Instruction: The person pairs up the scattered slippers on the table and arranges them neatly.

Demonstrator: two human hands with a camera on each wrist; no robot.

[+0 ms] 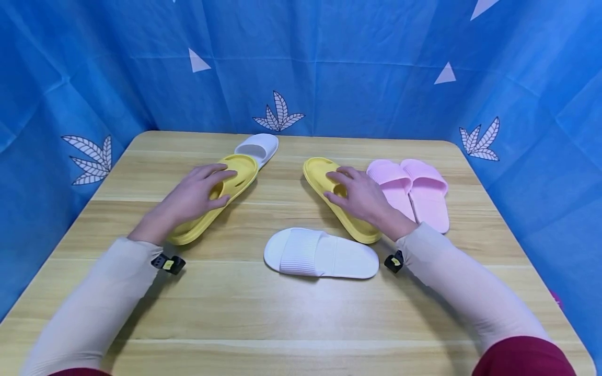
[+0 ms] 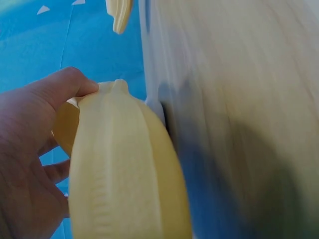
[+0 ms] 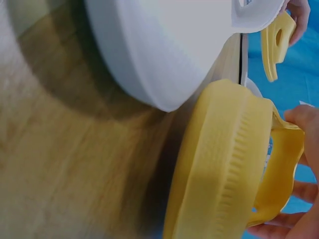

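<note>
In the head view, my left hand (image 1: 195, 193) grips a yellow slipper (image 1: 193, 230) by its strap, its toe overlapping a white slipper (image 1: 266, 141) behind. My right hand (image 1: 359, 196) holds the other yellow slipper (image 1: 359, 228) by the strap, between the lying white slipper (image 1: 345, 257) and the pink pair. In the left wrist view, the thumb of my hand (image 2: 25, 149) presses the strap edge of the yellow slipper (image 2: 119, 169). The right wrist view has my fingers (image 3: 305, 191) around the strap of the yellow slipper (image 3: 219, 164), whose sole is side-on.
Two pink slippers (image 1: 430, 203) lie side by side at the right of the wooden table (image 1: 235, 313). A blue curtain (image 1: 329, 94) with leaf and triangle prints stands behind and at both sides of the table.
</note>
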